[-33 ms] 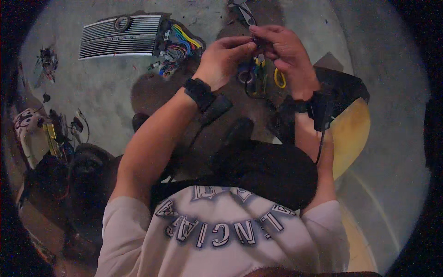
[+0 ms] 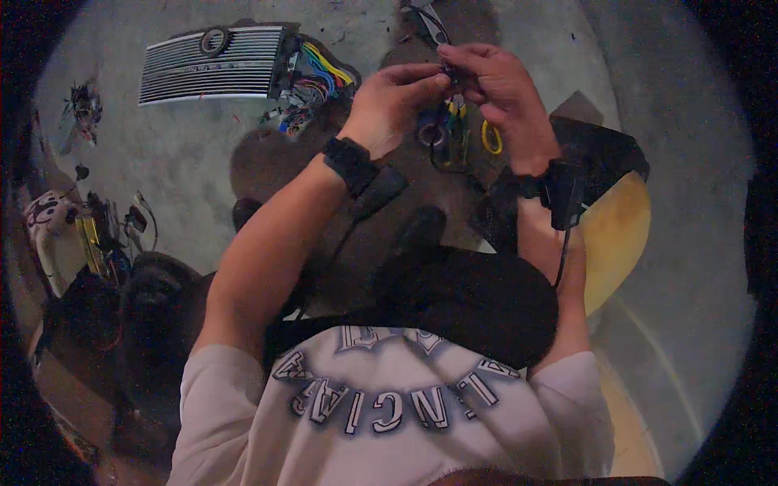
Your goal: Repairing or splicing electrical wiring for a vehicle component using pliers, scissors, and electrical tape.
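Above the dark floor patch my left hand (image 2: 393, 101) and my right hand (image 2: 502, 89) meet, both pinching with thumb and fingers. Between their fingertips is a small dark piece (image 2: 450, 74), too small and dim to name. Just beyond the fingers lies a silver bladed tool (image 2: 431, 24), partly hidden by my right hand. Beneath the hands lie pliers with yellow-green handles (image 2: 456, 134). A yellow loop (image 2: 491, 138) shows beside my right wrist, and a dark round ring (image 2: 430, 134) sits left of the pliers.
A silver slatted panel (image 2: 212, 69) lies at the far left, with bundled coloured wires (image 2: 324, 69) at its right end. A small wire tangle (image 2: 85, 113) is further left. A pale bag (image 2: 49, 223) with tools stands at the left; a yellowish rounded surface (image 2: 620, 235) is at my right.
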Motion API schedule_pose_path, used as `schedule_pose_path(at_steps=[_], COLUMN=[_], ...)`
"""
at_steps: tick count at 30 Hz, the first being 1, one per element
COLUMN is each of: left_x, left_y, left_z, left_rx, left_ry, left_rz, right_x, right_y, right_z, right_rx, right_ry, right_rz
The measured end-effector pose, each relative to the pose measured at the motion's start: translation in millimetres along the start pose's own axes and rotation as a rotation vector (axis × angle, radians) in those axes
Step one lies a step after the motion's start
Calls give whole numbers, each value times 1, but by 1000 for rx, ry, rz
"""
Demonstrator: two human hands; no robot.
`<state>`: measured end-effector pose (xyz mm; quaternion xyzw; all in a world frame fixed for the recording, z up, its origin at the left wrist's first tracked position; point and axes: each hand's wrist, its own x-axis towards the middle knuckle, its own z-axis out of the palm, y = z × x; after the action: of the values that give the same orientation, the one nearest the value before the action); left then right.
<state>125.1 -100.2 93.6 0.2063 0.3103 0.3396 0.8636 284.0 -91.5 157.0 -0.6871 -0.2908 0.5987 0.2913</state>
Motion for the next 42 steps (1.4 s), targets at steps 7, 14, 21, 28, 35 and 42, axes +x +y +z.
schedule_pose_path(at_steps=[7, 14, 21, 28, 35, 42], left_x=[-1, -3, -17, -13, -10, -7], left_y=[-3, -3, 5, -8, -13, -16], left_z=[-7, -2, 0, -9, -12, -7], left_rx=[40, 92, 325, 313, 252, 293], left_ry=[8, 53, 132, 184, 237, 222], left_rz=[40, 64, 13, 52, 77, 106], right_x=[12, 23, 36, 41, 40, 41], right_y=[17, 20, 38, 57, 56, 73], right_z=[7, -8, -11, -2, 4, -8], right_rx=[-14, 115, 367, 423, 437, 343], right_ry=[29, -213, -467, -437, -525, -351], right_rz=[-127, -87, 30, -13, -38, -33])
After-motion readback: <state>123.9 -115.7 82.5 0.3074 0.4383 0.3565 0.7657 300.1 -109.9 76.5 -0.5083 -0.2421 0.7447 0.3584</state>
